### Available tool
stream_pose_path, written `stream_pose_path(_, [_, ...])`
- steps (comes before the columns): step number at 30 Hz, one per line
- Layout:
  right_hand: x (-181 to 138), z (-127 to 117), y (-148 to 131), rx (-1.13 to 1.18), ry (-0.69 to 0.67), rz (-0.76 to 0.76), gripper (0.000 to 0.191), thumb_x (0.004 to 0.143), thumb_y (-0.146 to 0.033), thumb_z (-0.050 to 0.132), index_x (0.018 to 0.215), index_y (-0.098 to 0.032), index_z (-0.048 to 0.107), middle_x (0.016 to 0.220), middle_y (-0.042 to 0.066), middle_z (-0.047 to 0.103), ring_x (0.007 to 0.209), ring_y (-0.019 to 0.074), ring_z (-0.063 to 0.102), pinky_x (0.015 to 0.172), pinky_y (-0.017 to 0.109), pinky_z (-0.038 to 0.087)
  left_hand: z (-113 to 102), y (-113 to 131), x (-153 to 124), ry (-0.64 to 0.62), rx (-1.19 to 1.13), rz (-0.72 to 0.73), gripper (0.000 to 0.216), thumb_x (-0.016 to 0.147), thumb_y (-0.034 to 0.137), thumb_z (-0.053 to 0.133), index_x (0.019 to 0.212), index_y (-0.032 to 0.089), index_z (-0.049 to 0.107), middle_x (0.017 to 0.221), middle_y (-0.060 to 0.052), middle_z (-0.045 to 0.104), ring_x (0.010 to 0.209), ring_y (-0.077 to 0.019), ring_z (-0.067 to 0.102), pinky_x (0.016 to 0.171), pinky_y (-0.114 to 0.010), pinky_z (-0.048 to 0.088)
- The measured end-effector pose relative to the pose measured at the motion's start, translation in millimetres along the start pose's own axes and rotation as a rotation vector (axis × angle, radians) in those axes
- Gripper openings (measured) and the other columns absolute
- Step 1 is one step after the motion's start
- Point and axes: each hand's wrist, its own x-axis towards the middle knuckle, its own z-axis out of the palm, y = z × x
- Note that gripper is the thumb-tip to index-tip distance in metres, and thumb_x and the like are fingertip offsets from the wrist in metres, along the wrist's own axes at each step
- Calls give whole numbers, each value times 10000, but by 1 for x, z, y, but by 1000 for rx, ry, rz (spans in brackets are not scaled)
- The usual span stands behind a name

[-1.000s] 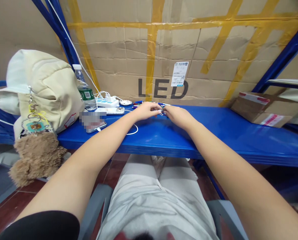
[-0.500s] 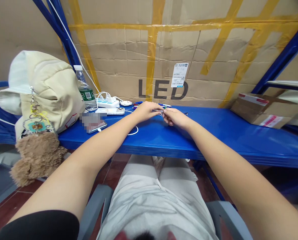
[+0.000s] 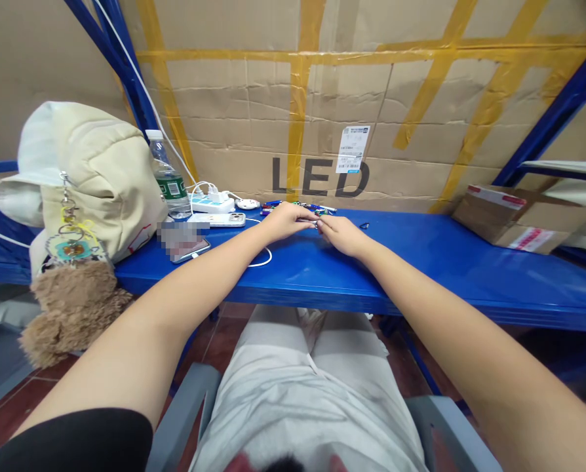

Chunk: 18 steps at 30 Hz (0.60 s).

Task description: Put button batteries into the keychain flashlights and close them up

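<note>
- Cardboard (image 3: pixel 253 131), strapped with yellow tape, rises behind everything; it bears the black letters LED (image 3: pixel 316 178) and a white label (image 3: pixel 352 149).
- The blue table (image 3: pixel 430 262) runs across below it, its front edge just beyond the person's lap (image 3: pixel 273 347).
- At the left end sits a beige bag (image 3: pixel 103 164), with a brown fluffy plush (image 3: pixel 74 301) hanging down its front.
- A small cardboard box (image 3: pixel 524 216) rests toward the right end, well apart from the hands.
- A bottle (image 3: pixel 174 189) with a green label and white cap stands upright just beside the bag.
- The left hand (image 3: pixel 287 221) reaches over the table, palm down, its fingers bent and closed to a pinch at the tips.
- The right hand (image 3: pixel 341 233) meets it fingertip to fingertip, its thumb and forefinger also drawn together, the other fingers curled under.
- A white power strip (image 3: pixel 212 202) with plugs in it lies near the bottle, and a pale phone (image 3: pixel 217 219) lies before it.
- Several pens (image 3: pixel 322 208), blue and other colours, lie loose behind the hands, partly covered by the left one.
- A small dark object (image 3: pixel 364 225) lies on the table beyond the right hand.
- Between the two sets of fingertips is a small item (image 3: pixel 316 225), gripped by both hands over the table; it is too hidden to identify.
</note>
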Motion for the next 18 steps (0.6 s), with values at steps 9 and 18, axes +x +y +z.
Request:
stream_pose_path(9, [-2,-7,2,-311,49,-13,278,990,-355,346,991,-180,562,979,133,700,798,243,632,637,306,402,2,-3,0,-9,-135,-95,262,832,298,628,1022,164,747,1012,-65,756,932,-198,689,833,-280,497])
stream_pose_path(18, [-2,-14,-4,-597,-71,-71,275,985,-276,351,1076,-183,593,981,139,723,783,259,653,608,304,345,1,-2,-2,-47,-128,-84,240,811,290,647,979,158,757,968,-61,760,884,-191,682,823,-287,496])
